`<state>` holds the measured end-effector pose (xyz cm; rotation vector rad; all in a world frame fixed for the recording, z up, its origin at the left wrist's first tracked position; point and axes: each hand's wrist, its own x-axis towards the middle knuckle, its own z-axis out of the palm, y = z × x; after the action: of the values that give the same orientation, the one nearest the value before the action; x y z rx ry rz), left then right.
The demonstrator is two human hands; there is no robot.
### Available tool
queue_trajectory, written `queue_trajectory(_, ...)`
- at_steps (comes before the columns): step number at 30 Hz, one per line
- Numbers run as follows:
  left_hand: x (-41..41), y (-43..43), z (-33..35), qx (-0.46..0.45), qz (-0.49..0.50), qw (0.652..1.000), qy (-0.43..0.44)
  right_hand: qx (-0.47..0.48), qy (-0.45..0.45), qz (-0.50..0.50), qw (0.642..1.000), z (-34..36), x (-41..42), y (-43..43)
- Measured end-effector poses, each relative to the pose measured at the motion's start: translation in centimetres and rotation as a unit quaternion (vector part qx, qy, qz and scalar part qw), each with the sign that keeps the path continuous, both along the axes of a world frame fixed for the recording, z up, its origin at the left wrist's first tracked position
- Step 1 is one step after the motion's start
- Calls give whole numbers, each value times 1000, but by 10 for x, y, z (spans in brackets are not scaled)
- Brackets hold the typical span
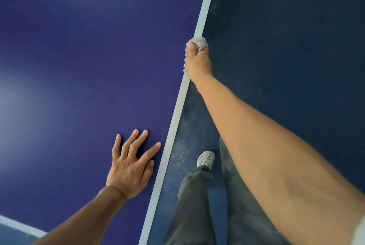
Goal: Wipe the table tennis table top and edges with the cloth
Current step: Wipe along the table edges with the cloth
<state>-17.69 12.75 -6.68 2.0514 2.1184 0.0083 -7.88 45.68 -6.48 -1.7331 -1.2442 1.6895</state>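
Because the side edge is what I am working on, I have the cloth [199, 41] bunched in my right hand [198, 63] and set right on the white border stripe [177, 110] of the table tennis table, about halfway up the visible length of that edge. That hand is closed tight around the cloth. The thumb lies on top toward the playing side, and the fingers wrap down over the outer side where I cannot see them. Held that way, the cloth seems to straddle the rim and rub the top and the side face at once. A pale tuft sticks out ahead of the knuckles, and a frayed strip runs along the thumb side, touching the blue surface [79, 57]. My right arm [256, 136] is stretched long over the floor [286, 37], which I read as reaching along the edge.

My left hand [131, 162] lies flat on the surface near me, just beside the stripe, with palm down, fingers straight and spread, holding nothing. I judge it is a brace, taking weight while I lean. Below the edge, my grey trousers [189, 205] and one pale shoe [206, 159] are over the dark, dusty floor, close to the table. A second white line [19, 225] crosses the near left corner.
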Motion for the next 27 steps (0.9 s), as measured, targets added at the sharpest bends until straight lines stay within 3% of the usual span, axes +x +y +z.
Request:
queue_trajectory(5,-3,40,9,33,10,999,33,-37,26,0,999,-2,10,-77)
queue_trajectory(10,-15,158,18,83,51,995,27,-72,53,30,996,5,21,-103)
queue_trajectory(16,-29,336,22,120,114,986,10,-16,76,-6,997,-14,-2,26)
queue_trajectory(21,-40,428,22,54,135,989,23,-26,78,-49,995,-15,-11,160)
queue_trajectory(24,-45,452,14,20,137,990,11,-40,81,-49,995,-18,-13,174)
queue_trajectory(27,-47,461,3,16,152,988,-14,-48,84,-36,995,-27,-6,130)
